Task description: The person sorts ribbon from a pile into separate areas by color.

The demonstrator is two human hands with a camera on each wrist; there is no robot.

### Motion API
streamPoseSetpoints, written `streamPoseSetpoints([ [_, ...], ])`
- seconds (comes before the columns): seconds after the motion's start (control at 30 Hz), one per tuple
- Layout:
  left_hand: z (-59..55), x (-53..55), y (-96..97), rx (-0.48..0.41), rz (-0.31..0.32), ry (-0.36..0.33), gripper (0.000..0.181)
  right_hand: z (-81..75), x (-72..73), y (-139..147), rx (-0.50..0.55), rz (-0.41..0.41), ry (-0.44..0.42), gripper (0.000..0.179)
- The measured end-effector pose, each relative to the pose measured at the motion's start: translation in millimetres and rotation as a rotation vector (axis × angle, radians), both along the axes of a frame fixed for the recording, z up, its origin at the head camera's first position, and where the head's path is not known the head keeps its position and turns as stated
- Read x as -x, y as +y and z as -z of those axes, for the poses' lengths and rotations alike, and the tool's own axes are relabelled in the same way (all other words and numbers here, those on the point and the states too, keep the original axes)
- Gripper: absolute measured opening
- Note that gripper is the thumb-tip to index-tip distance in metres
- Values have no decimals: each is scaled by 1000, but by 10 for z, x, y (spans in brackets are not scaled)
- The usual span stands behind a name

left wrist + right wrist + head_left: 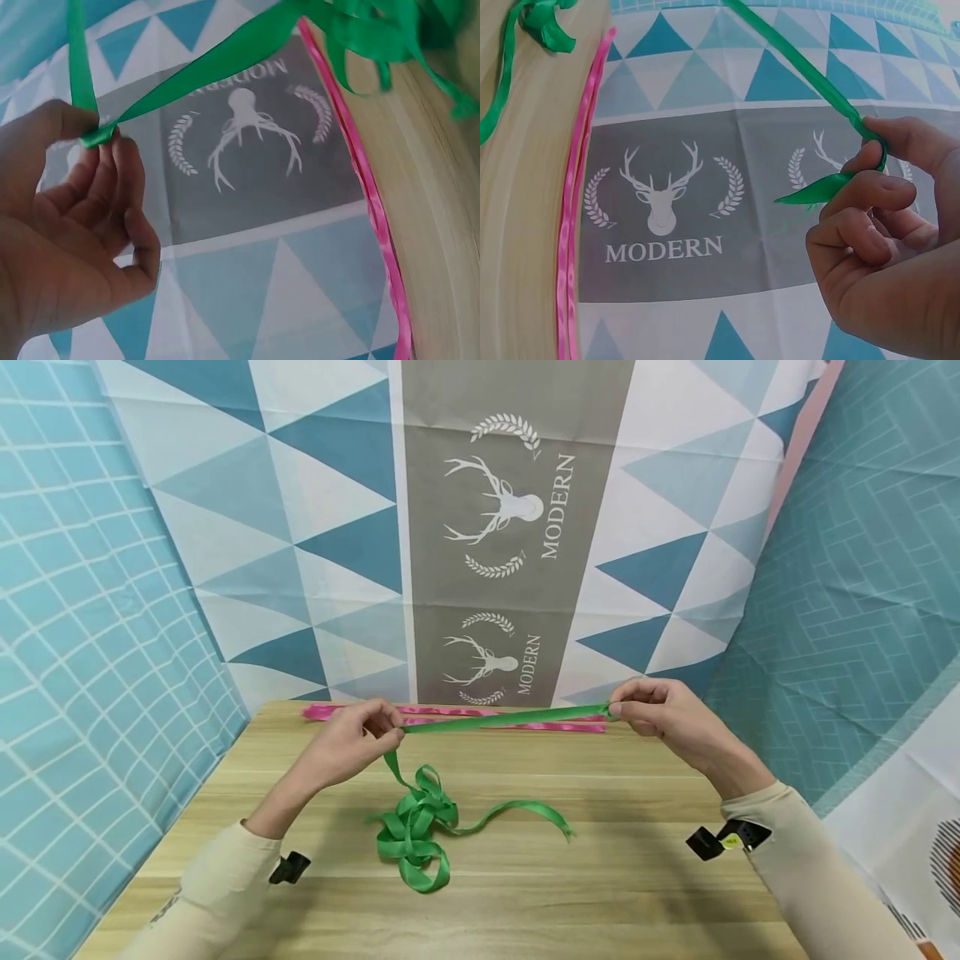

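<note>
A green ribbon [506, 718] is stretched nearly level between both hands above the table. My left hand [358, 739] pinches it between thumb and forefinger; from there a length hangs down to a loose green heap [412, 831] on the wood. In the left wrist view the ribbon bends sharply at the left fingertips [112, 124]. My right hand [663, 717] pinches the other end, and in the right wrist view a short pointed tail [814, 189] sticks out past the fingers. One loose tail [525, 806] of the heap runs out to the right.
Pink ribbons [577, 727] lie lengthwise along the back edge of the wooden table [525, 902], behind the stretched green one. A patterned cloth [517, 593] hangs right behind the table, with blue tiled-print sheets [75, 610] at the sides.
</note>
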State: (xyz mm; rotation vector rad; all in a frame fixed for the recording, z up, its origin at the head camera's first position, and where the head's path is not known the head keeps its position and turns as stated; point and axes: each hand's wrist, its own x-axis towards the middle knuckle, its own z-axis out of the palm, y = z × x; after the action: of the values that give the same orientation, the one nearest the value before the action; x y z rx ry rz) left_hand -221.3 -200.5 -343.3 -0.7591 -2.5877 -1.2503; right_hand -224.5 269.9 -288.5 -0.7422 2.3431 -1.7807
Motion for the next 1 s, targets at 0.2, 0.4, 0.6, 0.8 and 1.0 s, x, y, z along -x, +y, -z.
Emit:
streamPoseSetpoints([
  [0.2,45,13,25,80,-167,186,13,-39,-28,30,-16,5,15,23],
  [0.4,83,45,74,233,-319,450,14,-57,-51,46,-37,5,21,25],
  [0.6,184,57,80,191,-223,339,13,-82,-50,37,-35,32,35,26],
  [0.8,220,76,29,-259,30,-253,23,-76,-24,97,-8,35,30,26],
  [1.0,177,97,-7,-548,185,-515,38,-48,10,179,-5,80,29,29],
])
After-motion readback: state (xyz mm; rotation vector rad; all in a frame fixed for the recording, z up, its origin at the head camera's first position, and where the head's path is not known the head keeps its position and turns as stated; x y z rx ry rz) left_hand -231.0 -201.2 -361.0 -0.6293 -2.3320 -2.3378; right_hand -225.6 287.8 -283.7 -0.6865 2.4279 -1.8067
